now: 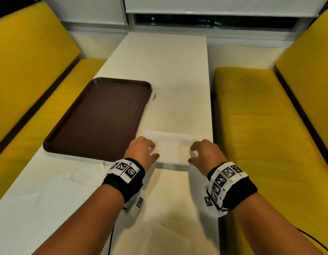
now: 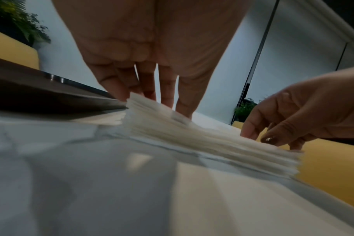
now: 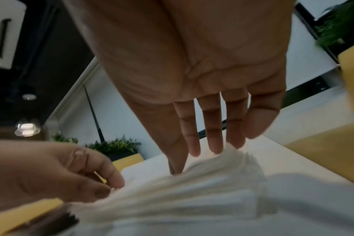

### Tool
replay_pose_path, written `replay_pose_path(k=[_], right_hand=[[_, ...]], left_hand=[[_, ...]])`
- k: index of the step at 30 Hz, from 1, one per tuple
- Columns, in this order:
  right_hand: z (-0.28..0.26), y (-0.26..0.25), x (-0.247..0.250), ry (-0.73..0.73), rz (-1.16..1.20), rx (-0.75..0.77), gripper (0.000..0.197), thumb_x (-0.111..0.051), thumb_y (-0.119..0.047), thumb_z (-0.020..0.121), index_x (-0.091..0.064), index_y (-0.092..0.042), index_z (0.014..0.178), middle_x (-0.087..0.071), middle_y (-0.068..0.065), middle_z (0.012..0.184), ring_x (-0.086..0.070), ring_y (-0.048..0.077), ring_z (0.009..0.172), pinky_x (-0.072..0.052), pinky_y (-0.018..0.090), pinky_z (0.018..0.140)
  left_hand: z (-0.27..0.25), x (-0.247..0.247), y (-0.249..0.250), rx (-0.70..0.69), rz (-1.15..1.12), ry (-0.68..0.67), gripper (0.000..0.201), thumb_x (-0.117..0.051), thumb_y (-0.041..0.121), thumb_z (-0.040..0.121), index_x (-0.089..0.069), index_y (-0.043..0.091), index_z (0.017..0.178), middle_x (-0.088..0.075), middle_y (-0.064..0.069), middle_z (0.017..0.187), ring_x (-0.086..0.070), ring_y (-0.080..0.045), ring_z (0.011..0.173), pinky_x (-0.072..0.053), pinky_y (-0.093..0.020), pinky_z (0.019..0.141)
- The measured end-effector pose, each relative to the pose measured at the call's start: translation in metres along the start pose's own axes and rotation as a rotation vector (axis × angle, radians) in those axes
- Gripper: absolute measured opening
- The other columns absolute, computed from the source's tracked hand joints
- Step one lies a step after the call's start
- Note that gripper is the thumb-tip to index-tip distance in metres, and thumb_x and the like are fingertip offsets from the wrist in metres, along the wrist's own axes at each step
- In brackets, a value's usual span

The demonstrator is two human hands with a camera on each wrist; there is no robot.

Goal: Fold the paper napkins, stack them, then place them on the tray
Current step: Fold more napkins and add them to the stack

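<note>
A thick stack of folded white napkins point(image 1: 169, 146) point(image 2: 192, 135) point(image 3: 182, 191) lies on the white table, just right of the brown tray point(image 1: 97, 122) point(image 2: 40, 92), which has nothing on it. My left hand point(image 1: 154, 150) point(image 2: 152, 95) holds the stack's left end, fingers curled over the far edge and thumb at the near edge. At the right end, my right hand point(image 1: 190, 154) point(image 3: 208, 143) grips the same way. The stack's layers fan slightly under the fingertips. Whether the stack is lifted off the table I cannot tell.
Loose unfolded napkins point(image 1: 49, 196) point(image 1: 170, 190) lie spread on the near part of the table point(image 1: 168, 70). Yellow benches point(image 1: 260, 126) point(image 1: 21, 89) flank both sides. The table's right edge runs close by my right hand.
</note>
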State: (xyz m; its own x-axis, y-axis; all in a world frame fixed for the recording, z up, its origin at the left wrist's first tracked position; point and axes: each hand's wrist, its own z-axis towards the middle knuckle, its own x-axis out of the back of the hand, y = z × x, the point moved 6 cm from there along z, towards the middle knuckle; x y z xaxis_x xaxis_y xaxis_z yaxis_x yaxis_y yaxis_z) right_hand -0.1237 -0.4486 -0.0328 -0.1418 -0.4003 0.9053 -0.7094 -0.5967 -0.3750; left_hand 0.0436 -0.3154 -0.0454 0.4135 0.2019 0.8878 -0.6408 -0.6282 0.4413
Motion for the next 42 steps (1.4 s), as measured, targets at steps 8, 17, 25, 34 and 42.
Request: replay_pose_path(k=[8,17,25,34,42], right_hand=[[-0.006,-0.004,0.0,-0.015,-0.024,-0.043,0.036,-0.067,-0.03,0.087,-0.061,-0.017,0.12,-0.055,0.007,0.123,-0.055,0.026,0.112,-0.048,0.033,0.094],[-0.063,-0.03,0.015,0.028,0.059,0.017,0.036,-0.065,-0.041,0.087,-0.062,-0.021,0.117,-0.064,-0.002,0.114,-0.057,0.018,0.105,-0.049,0.034,0.092],[-0.133,-0.06,-0.037,-0.225,0.067,0.081,0.031,-0.069,-0.043,0.084,-0.062,-0.024,0.108,-0.059,-0.009,0.101,-0.052,0.007,0.088,-0.04,0.02,0.077],[-0.178,-0.057,-0.081,-0.246,-0.115,-0.033,0.064,-0.076,-0.058,0.067,-0.052,-0.026,0.117,-0.057,-0.002,0.109,-0.053,0.021,0.103,-0.049,0.038,0.087],[-0.186,-0.057,-0.085,-0.241,-0.148,-0.139,0.044,-0.072,-0.059,0.072,-0.051,-0.026,0.092,-0.062,-0.005,0.094,-0.058,0.023,0.093,-0.048,0.039,0.085]], left_hand=[[-0.01,0.004,0.005,-0.009,-0.007,-0.034,0.033,-0.06,0.035,0.09,-0.061,0.019,0.119,-0.05,0.001,0.131,-0.041,-0.02,0.125,-0.039,-0.035,0.104],[-0.07,0.051,-0.011,-0.084,-0.042,0.131,0.021,-0.053,0.034,0.094,-0.065,0.026,0.11,-0.052,0.005,0.117,-0.045,-0.018,0.11,-0.042,-0.031,0.093],[-0.134,0.04,-0.04,-0.115,-0.057,-0.01,0.017,-0.057,0.035,0.092,-0.067,0.026,0.101,-0.058,0.004,0.107,-0.054,-0.015,0.102,-0.042,-0.026,0.088],[-0.194,-0.003,-0.053,-0.161,0.024,-0.258,0.028,-0.062,0.039,0.087,-0.064,0.024,0.11,-0.057,0.003,0.117,-0.049,-0.018,0.113,-0.041,-0.033,0.097],[-0.202,-0.012,-0.069,-0.179,0.056,-0.278,0.04,-0.067,0.044,0.081,-0.059,0.027,0.116,-0.05,0.005,0.123,-0.043,-0.02,0.116,-0.04,-0.035,0.098]])
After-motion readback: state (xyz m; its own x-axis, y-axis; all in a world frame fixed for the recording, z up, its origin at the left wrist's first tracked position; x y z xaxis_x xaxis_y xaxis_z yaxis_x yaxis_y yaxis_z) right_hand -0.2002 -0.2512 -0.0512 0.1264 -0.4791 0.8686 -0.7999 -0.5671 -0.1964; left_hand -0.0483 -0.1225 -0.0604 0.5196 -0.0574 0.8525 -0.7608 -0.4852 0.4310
